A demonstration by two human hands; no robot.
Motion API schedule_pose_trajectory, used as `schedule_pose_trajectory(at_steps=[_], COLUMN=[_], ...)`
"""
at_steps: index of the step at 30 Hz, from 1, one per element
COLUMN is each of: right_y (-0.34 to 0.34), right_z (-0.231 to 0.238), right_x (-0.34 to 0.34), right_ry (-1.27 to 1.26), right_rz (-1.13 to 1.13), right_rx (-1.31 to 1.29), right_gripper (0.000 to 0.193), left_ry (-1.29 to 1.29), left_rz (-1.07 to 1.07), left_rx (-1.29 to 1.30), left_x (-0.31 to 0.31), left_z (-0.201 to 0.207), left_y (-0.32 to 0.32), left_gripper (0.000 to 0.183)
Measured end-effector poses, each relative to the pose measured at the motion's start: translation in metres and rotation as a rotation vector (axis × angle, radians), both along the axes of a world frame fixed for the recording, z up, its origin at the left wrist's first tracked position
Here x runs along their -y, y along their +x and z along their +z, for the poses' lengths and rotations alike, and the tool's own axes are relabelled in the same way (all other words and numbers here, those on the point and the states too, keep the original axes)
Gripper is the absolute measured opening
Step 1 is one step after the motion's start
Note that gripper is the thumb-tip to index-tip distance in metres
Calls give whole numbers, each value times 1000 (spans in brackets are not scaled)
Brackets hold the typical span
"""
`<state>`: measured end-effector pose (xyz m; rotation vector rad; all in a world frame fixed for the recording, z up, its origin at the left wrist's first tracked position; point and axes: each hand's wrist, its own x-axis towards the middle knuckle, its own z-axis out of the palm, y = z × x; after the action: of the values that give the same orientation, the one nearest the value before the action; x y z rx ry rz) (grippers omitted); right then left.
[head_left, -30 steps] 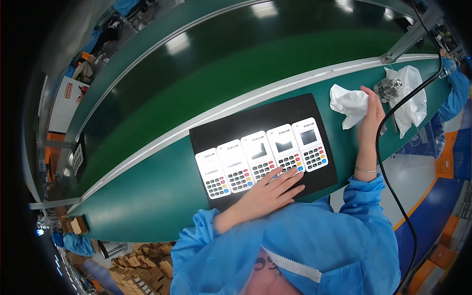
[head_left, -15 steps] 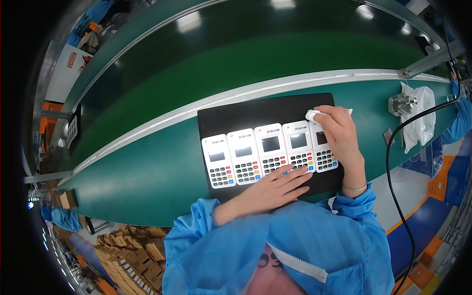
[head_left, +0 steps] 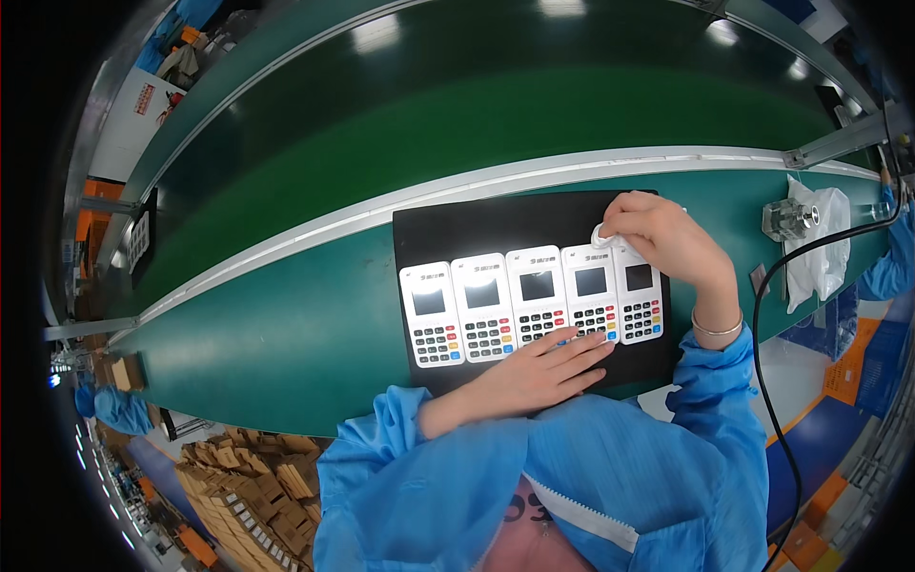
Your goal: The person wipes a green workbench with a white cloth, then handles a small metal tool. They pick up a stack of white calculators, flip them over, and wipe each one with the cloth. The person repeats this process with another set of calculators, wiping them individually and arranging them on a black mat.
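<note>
Several white card payment terminals (head_left: 431, 315) lie side by side in a row on a black mat (head_left: 496, 221), their screens and keypads facing up. My left hand (head_left: 545, 374) rests flat with fingers extended over the lower keypads of the middle terminals. A crumpled white cloth (head_left: 599, 240) is pinched in my right hand (head_left: 656, 232). It sits at the top edges of the two rightmost terminals, and the far-right terminal (head_left: 640, 310) now shows its screen and keypad below my wrist.
Behind the green worktop (head_left: 267, 324) runs a dark green conveyor belt (head_left: 534, 105). To the right are a glass bottle with a metal top (head_left: 791, 219), a white plastic bag (head_left: 822, 253) and a hanging black cable (head_left: 760, 353). Cardboard pieces (head_left: 257, 486) are stacked at lower left.
My right hand has turned, its wrist swinging outward to the right and uncovering more of the far-right terminal. The cloth stays near the terminals' top edges; my left hand stays on the keypads.
</note>
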<state>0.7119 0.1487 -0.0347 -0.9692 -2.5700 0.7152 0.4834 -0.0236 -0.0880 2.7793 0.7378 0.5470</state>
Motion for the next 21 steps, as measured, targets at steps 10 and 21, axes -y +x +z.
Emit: schedule_pose_trajectory(at_steps=[10,21], right_y=[-4,-5], right_z=[-9,-12], right_x=[-32,-43], right_ry=[-485,-548], right_rz=[74,110], right_rx=[86,114], right_gripper=[26,27], left_ry=[3,23], left_rz=[-3,-1], left_rx=[-37,-59], left_x=[1,0], left_z=[-6,-6], left_y=[0,-1], left_gripper=[38,37])
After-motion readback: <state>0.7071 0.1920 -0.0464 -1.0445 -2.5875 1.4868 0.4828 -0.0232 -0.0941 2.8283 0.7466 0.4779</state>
